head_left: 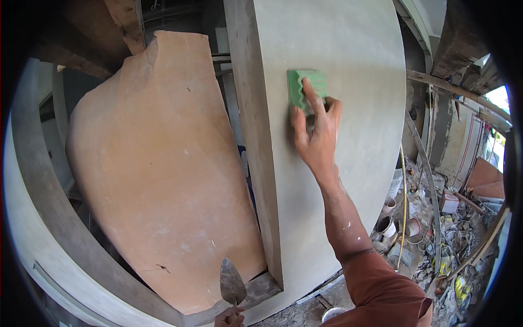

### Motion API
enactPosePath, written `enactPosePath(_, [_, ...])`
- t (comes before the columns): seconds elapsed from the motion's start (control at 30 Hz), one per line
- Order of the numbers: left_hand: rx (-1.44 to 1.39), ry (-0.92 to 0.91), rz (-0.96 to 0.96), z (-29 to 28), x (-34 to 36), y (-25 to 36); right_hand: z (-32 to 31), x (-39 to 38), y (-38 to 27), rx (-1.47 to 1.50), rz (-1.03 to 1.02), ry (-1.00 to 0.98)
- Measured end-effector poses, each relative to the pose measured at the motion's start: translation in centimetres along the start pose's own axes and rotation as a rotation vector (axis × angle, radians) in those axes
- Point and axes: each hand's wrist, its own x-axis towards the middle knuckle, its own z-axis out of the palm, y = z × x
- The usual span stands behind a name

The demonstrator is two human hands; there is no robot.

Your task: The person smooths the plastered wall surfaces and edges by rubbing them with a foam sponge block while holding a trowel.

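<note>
My right hand [316,131] presses a green rectangular float [297,87] flat on the upper part of a grey plastered wall [305,229], fingers gripping its back. At the bottom centre, my left hand [227,319] holds a pointed trowel [232,278] upright by its handle, its grey-smeared blade in front of a large tan board [163,152]. The board stands left of the plastered wall, beside that wall's narrow side face.
A curved grey ledge [32,207] runs down the left. Wooden beams [452,92] cross the upper right. Below right lie rubble, several buckets [386,226], a yellow pole [404,207] and planks. A round container [332,314] sits at the bottom, near my right arm.
</note>
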Motion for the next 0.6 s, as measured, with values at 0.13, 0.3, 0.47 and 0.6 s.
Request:
enactPosePath(0.13, [0.003, -0.064, 0.01, 0.3, -0.8, 4.7, 0.6, 4.4, 2.6, -0.048, -0.021, 0.027])
enactPosePath(0.3, [0.114, -0.136, 0.045, -1.8, 0.7, 3.6, 1.1, 4.6, 1.0, 0.036, -0.106, 0.041])
enactPosePath(0.47, [-0.047, -0.055, -0.068, -0.8, -0.1, 6.0, -0.1, 2.7, 1.3, 0.021, -0.113, 0.013])
enactPosePath(0.6, [0.034, -0.168, -0.103, -1.9, 0.7, 5.5, 0.5, 5.9, 1.3, 0.029, -0.093, -0.007])
